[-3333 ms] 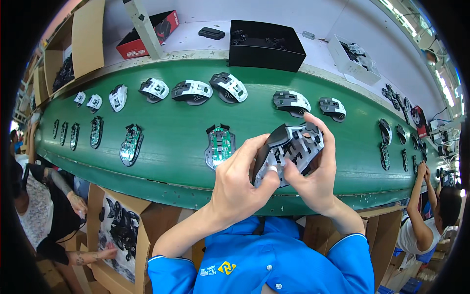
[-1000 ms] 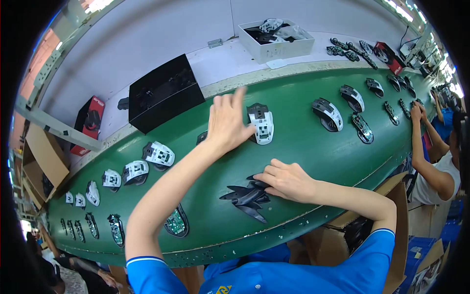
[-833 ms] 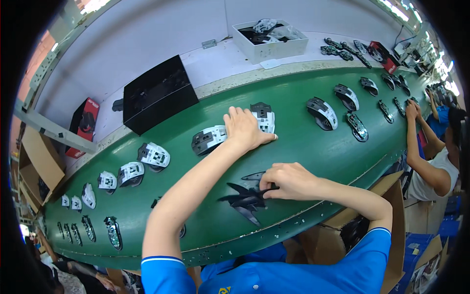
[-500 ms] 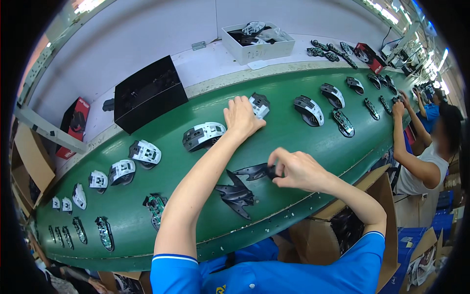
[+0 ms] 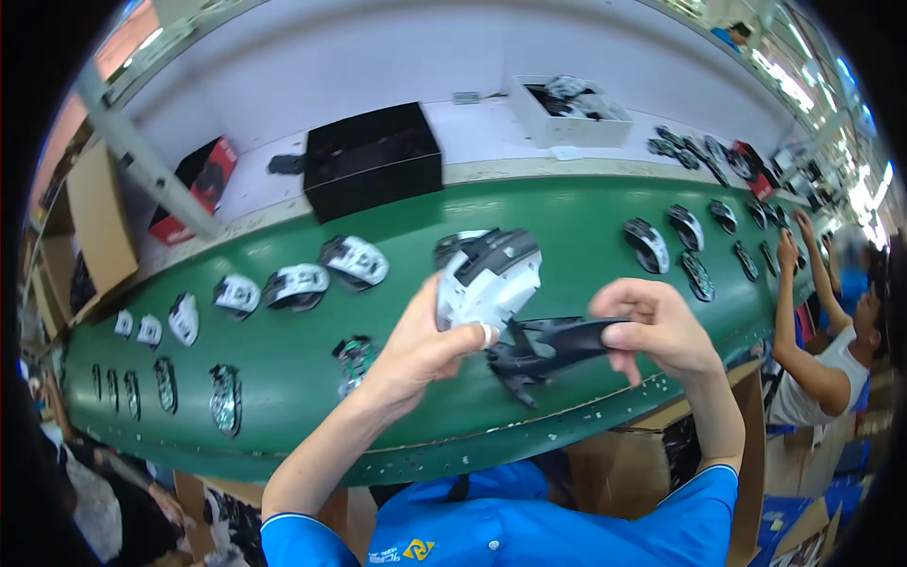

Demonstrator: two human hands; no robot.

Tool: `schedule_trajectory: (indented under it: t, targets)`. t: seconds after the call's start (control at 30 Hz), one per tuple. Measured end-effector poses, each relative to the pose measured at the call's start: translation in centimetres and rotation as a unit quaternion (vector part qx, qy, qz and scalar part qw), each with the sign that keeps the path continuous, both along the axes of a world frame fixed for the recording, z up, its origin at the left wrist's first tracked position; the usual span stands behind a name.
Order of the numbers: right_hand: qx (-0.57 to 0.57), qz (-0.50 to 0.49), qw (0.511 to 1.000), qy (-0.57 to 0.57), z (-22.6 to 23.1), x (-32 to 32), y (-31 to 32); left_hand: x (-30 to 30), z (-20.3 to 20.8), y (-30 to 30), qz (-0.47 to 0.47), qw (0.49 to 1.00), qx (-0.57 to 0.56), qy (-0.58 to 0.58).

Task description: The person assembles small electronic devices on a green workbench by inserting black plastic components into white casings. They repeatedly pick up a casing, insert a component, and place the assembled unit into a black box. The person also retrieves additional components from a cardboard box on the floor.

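My left hand (image 5: pixel 416 350) grips a white and black computer mouse body (image 5: pixel 491 288), raised above the green worktop (image 5: pixel 576 213) and tilted. In my right hand (image 5: pixel 661 326) is a black plastic mouse cover (image 5: pixel 581 338), pinched at its right end between thumb and fingers. The cover's left end is close to the mouse body; blur hides whether they touch. Below it another black forked cover (image 5: pixel 515 376) rests on the worktop, partly hidden. Just behind the held body stands another mouse (image 5: pixel 453 248), mostly covered by it.
Several white and black mice (image 5: pixel 354 262) and green circuit boards (image 5: pixel 225 399) line the worktop on both sides. A black box (image 5: pixel 373 180) and a white box (image 5: pixel 572 123) stand on the back ledge. A co-worker (image 5: pixel 822 359) reaches in at the right.
My left hand has lifted the mouse body off the worktop and brought it nearer. My right hand has raised a black cover toward it. The view has shifted.
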State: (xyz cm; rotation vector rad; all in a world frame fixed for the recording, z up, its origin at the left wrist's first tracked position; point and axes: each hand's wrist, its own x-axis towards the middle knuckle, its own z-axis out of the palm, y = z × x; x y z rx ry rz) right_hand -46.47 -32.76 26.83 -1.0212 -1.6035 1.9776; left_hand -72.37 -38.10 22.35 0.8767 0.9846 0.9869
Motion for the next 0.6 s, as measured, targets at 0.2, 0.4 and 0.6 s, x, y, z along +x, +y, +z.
schedule_trajectory:
  t: [0.2, 0.4, 0.6]
  targets:
    - [0.042, 0.049, 0.998, 0.027, 0.8, -7.1, -3.7, -3.5, 0.8, -6.5, 0.026, 0.989, -0.069, -0.124]
    - [0.065, 0.059, 0.996, 0.003, 0.1, -10.0, -4.9, -5.9, -1.0, -9.3, -0.01, 0.992, 0.123, -0.031]
    - [0.154, 0.063, 0.986, 0.001, -0.1, -10.6, -5.9, -5.6, 0.2, -10.6, 0.052, 0.992, 0.11, -0.033]
